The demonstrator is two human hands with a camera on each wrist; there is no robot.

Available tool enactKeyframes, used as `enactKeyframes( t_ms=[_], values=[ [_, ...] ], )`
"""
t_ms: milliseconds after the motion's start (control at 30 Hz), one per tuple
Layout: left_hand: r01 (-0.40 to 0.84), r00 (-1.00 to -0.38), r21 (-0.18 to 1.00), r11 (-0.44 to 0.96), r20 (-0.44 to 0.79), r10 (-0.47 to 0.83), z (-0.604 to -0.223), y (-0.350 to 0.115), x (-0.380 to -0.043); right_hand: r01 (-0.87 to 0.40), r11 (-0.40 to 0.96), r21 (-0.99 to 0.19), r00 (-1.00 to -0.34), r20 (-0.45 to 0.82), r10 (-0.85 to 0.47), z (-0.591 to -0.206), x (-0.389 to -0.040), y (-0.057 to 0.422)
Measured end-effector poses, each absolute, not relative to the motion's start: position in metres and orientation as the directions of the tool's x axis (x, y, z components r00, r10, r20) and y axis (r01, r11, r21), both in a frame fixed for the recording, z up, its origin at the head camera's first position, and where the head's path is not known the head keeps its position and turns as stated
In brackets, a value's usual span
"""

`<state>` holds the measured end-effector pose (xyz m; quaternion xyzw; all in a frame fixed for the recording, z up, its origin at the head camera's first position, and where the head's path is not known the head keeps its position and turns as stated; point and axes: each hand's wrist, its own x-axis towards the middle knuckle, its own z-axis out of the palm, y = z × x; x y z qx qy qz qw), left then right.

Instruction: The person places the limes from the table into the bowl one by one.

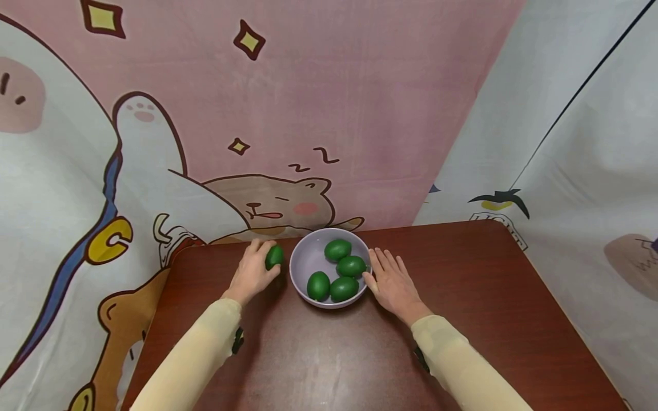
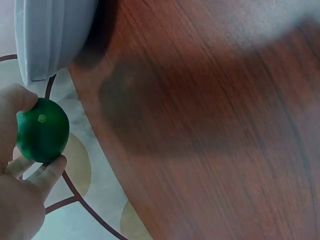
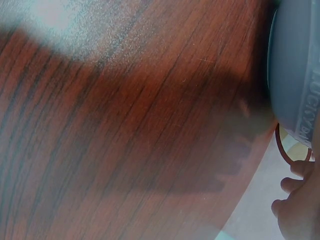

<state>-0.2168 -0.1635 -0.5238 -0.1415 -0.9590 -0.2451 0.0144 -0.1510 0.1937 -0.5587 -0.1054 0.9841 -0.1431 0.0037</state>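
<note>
My left hand (image 1: 250,272) pinches a green lime (image 2: 44,131) between thumb and fingers, just left of the bowl. In the left wrist view, the pale stem spot of this lime shows. Several more limes (image 1: 344,289) lie inside the light purple bowl (image 1: 300,251), mostly toward its right and front. The right hand (image 1: 394,287) lies at the bowl's right side with fingers extended, its thumb at the rim. Only part of that hand shows in the right wrist view, beside the bowl's outer wall (image 3: 295,75).
Under the bowl is a dark red-brown wooden table (image 1: 329,354). Its back edge runs close behind the bowl, against a pink and white cartoon-printed cloth (image 1: 370,114). More white cloth (image 1: 581,171) hangs at the right.
</note>
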Motion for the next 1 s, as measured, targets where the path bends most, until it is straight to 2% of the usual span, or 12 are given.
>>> enactKeyframes(
  t_ms=[633,1000],
  values=[
    [0.346,-0.938,0.453,0.822,0.151,0.312,-0.509,-0.151,-0.216,-0.205,0.937,-0.281,-0.978,0.023,-0.207,-0.559,-0.151,0.193],
    [0.344,-0.939,0.445,0.827,0.146,0.312,-0.501,-0.143,-0.214,-0.2,0.94,-0.277,-0.979,0.025,-0.201,-0.56,-0.152,0.193]
  ],
)
